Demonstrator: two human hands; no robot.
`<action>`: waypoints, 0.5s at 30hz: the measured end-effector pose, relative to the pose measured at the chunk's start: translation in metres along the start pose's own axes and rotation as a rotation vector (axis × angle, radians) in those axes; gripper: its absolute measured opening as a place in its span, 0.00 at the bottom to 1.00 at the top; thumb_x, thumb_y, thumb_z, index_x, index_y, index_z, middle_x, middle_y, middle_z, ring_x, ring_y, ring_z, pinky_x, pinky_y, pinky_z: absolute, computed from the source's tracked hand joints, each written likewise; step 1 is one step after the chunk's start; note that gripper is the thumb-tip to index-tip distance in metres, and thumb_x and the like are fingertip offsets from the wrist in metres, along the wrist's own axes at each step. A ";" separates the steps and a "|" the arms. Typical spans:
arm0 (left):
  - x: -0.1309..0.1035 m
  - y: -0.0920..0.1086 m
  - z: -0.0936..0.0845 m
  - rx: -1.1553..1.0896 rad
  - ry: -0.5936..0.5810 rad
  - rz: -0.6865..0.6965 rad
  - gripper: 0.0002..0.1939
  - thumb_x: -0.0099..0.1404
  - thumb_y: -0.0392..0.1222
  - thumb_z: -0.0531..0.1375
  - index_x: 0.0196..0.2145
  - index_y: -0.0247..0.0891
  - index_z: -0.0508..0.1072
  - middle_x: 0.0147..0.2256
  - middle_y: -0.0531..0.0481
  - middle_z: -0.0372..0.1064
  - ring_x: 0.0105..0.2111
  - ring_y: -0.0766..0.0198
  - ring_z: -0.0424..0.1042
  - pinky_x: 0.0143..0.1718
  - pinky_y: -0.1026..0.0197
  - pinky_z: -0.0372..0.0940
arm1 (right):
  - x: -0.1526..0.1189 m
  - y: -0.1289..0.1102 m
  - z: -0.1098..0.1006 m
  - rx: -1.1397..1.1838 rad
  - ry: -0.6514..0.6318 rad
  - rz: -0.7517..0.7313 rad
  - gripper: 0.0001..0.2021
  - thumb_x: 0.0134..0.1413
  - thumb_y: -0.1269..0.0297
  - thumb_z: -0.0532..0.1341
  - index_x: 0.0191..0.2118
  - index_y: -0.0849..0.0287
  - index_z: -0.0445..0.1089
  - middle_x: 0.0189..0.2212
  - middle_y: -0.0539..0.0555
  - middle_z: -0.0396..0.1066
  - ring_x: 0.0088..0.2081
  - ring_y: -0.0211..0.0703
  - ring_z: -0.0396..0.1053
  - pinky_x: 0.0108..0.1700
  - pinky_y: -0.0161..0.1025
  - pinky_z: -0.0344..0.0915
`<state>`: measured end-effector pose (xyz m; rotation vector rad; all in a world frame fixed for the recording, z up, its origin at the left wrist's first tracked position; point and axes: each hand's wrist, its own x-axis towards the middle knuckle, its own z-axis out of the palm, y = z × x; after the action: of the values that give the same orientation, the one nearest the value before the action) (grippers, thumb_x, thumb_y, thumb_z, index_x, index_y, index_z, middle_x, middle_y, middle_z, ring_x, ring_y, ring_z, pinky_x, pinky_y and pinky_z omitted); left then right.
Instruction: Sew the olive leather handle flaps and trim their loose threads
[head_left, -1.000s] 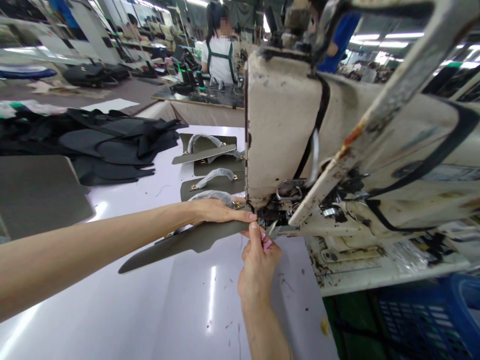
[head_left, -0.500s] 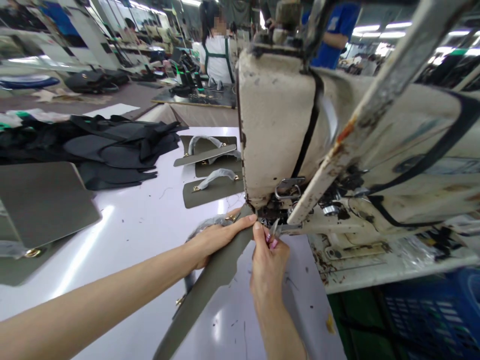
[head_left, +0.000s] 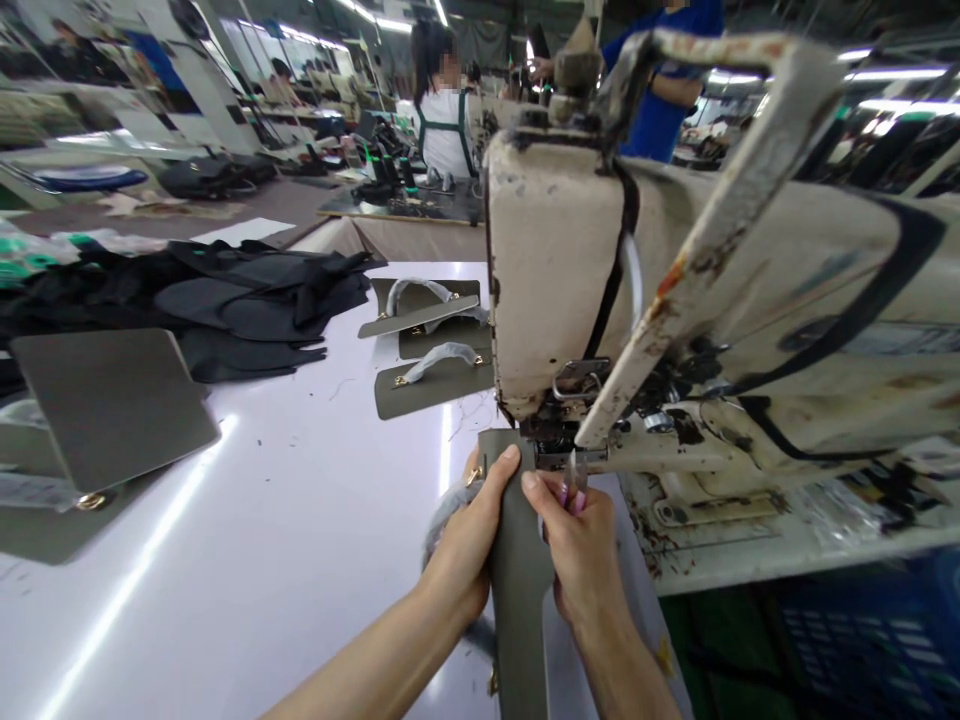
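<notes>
An olive-grey bag panel (head_left: 519,590) lies lengthwise below the sewing machine (head_left: 559,270), its far end close to the presser foot area. My left hand (head_left: 466,545) grips its left side, thumb on top near the far end. A plastic-wrapped handle (head_left: 442,515) with gold fittings shows beyond that hand, partly hidden. In my right hand (head_left: 589,555) are small thread snips (head_left: 576,482) with pinkish handles, blades pointing up toward the machine. The right thumb and fingers also meet the panel's right edge. Whether the needle touches the panel cannot be seen.
Several similar panels with wrapped handles (head_left: 439,385) lie behind the work, and more panels (head_left: 120,405) are stacked left. Black cut pieces (head_left: 247,300) are heaped behind those. A rusty metal bar (head_left: 675,290) slants before the machine. A blue basket (head_left: 862,640) sits lower right. Co-workers are beyond.
The panel has swung from a slant to nearly straight toward me. My left hand has turned and moved right with it; my right hand, still with the snips, has shifted slightly right.
</notes>
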<state>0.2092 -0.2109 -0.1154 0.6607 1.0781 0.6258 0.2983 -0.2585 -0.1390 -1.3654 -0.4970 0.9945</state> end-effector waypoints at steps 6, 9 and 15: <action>0.002 -0.003 0.012 -0.146 0.126 0.033 0.32 0.56 0.59 0.67 0.56 0.48 0.68 0.42 0.49 0.79 0.32 0.59 0.78 0.31 0.63 0.71 | 0.009 -0.015 -0.008 -0.170 0.004 -0.065 0.13 0.48 0.57 0.69 0.26 0.64 0.77 0.16 0.47 0.62 0.21 0.33 0.54 0.23 0.32 0.51; 0.008 -0.004 0.013 -0.158 0.143 0.010 0.30 0.55 0.58 0.68 0.53 0.44 0.72 0.38 0.47 0.79 0.29 0.59 0.78 0.29 0.62 0.71 | 0.015 -0.023 -0.007 -0.219 0.010 -0.096 0.11 0.46 0.59 0.69 0.26 0.63 0.79 0.19 0.50 0.70 0.23 0.37 0.62 0.25 0.33 0.57; 0.020 0.001 0.013 -0.136 0.199 0.010 0.26 0.56 0.56 0.67 0.48 0.41 0.75 0.32 0.49 0.79 0.26 0.60 0.77 0.28 0.62 0.71 | 0.023 -0.028 -0.005 -0.273 0.002 -0.095 0.10 0.45 0.59 0.69 0.25 0.62 0.78 0.19 0.51 0.72 0.22 0.38 0.65 0.26 0.34 0.60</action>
<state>0.2277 -0.1974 -0.1217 0.4934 1.2053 0.7791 0.3228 -0.2401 -0.1192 -1.5692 -0.7103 0.8697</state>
